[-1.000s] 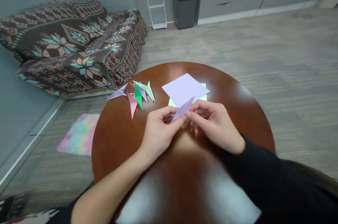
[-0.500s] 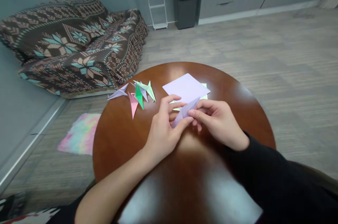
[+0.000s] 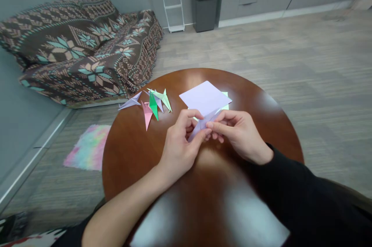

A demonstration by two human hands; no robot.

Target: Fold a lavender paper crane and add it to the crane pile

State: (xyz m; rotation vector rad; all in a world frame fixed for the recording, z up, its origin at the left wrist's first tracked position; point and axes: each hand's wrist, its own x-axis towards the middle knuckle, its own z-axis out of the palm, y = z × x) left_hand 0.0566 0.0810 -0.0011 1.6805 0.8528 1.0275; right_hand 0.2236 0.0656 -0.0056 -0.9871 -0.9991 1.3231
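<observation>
A folded piece of purple paper (image 3: 202,123), narrow and slanting up to the right, is held between both hands above the table. My left hand (image 3: 182,138) grips its lower left part, with the thumb below and the index finger bent over the top. My right hand (image 3: 242,132) pinches the right part between thumb and fingers. Just beyond them a flat purple sheet (image 3: 205,95) lies over light green paper (image 3: 225,101), which shows at its edges. Part of both is hidden by my hands.
On the round brown table (image 3: 130,154), several folded paper figures lie at the left, among them a pink one (image 3: 147,113), a dark green one (image 3: 153,105) and a light green one (image 3: 165,99). A patterned sofa (image 3: 95,53) stands beyond.
My left index finger has bent down onto the folded purple paper, and its other fingers have curled in. My right hand has shifted very slightly left.
</observation>
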